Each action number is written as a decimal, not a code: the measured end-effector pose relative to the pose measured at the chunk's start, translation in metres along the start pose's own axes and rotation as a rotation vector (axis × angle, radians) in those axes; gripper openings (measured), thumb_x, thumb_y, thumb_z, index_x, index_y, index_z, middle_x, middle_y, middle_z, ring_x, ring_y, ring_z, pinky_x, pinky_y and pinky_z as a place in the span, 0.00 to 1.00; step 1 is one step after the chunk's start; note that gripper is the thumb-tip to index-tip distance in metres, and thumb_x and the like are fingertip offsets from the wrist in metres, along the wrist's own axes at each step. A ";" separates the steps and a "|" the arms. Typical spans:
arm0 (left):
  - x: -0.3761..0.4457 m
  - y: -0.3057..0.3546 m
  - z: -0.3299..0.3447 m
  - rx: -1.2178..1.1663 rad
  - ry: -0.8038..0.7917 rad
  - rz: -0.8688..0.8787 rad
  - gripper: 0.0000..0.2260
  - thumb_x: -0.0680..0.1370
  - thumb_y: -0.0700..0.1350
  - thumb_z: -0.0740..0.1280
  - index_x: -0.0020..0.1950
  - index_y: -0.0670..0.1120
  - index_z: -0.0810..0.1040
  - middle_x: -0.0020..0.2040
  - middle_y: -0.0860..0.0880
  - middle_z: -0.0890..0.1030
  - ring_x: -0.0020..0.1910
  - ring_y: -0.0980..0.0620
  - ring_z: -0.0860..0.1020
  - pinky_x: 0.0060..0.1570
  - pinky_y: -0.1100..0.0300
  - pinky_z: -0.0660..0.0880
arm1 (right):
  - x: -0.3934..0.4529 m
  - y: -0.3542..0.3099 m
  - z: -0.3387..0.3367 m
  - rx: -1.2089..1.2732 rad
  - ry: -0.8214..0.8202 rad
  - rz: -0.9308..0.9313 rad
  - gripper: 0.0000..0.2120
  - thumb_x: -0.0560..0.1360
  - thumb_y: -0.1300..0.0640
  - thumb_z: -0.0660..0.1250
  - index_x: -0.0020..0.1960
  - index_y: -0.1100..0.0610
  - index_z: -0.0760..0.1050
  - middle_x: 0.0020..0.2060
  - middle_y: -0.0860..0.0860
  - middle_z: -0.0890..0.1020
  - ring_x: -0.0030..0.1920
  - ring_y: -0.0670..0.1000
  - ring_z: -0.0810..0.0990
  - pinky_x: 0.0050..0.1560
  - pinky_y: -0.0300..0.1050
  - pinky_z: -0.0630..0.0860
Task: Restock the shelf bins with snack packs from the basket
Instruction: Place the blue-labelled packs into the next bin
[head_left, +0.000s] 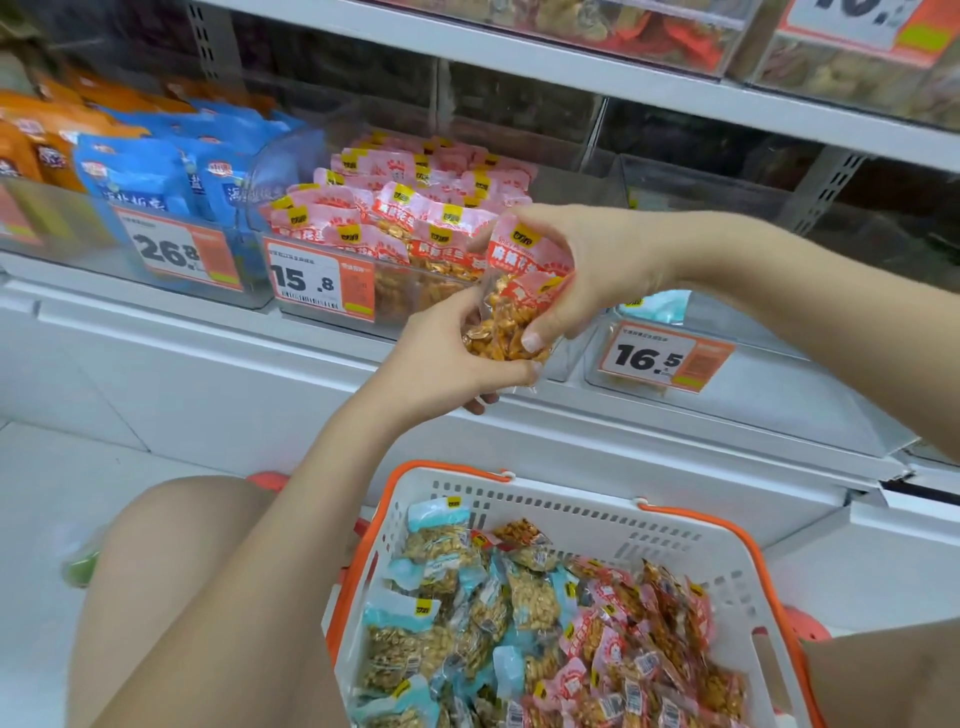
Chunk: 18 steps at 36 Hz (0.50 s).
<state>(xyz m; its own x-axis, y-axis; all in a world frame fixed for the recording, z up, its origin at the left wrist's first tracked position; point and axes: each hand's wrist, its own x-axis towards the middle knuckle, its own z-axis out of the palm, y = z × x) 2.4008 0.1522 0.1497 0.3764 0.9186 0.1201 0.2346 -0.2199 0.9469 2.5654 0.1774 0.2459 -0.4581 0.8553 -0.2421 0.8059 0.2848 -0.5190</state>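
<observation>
Pink peanut packs (524, 291) gripped by both hands' fingers (535, 340), clear bin (322, 306) of pink packs, basket (696, 540) holding blue and pink packs

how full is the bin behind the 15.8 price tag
Nearly full: pink snack packs are heaped above the front wall of the clear bin, from front to back.

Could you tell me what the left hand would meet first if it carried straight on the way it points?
Probably the clear bin of pink-topped peanut packs above the 15.8 tag; the left hand points up toward it, though depth is unclear.

Bin price tags (322, 280) — 26.8, 15.8, 16.5.
</observation>
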 end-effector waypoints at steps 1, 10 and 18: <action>-0.001 -0.001 0.001 0.002 -0.001 -0.005 0.19 0.67 0.43 0.78 0.53 0.48 0.75 0.38 0.47 0.82 0.30 0.49 0.82 0.30 0.55 0.80 | 0.000 0.003 0.003 0.002 0.004 -0.006 0.52 0.51 0.44 0.84 0.71 0.49 0.65 0.61 0.48 0.76 0.53 0.49 0.82 0.45 0.54 0.82; 0.003 0.003 0.003 -0.092 0.153 0.027 0.31 0.56 0.56 0.79 0.52 0.43 0.73 0.47 0.42 0.82 0.40 0.43 0.82 0.37 0.44 0.81 | -0.008 -0.004 0.001 -0.037 0.225 -0.137 0.25 0.60 0.52 0.81 0.51 0.44 0.73 0.44 0.39 0.77 0.40 0.39 0.75 0.44 0.37 0.74; 0.035 0.013 -0.017 0.285 0.410 0.258 0.25 0.67 0.58 0.75 0.56 0.48 0.70 0.52 0.53 0.75 0.49 0.55 0.74 0.45 0.65 0.70 | -0.001 -0.005 -0.034 0.065 0.421 -0.061 0.19 0.66 0.60 0.78 0.54 0.53 0.75 0.45 0.55 0.81 0.39 0.42 0.80 0.37 0.36 0.79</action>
<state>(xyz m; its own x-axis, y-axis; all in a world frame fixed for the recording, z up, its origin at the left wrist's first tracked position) 2.4024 0.1872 0.1716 0.0882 0.8633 0.4970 0.4358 -0.4820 0.7601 2.5743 0.1898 0.2763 -0.3003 0.9436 0.1395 0.7508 0.3240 -0.5756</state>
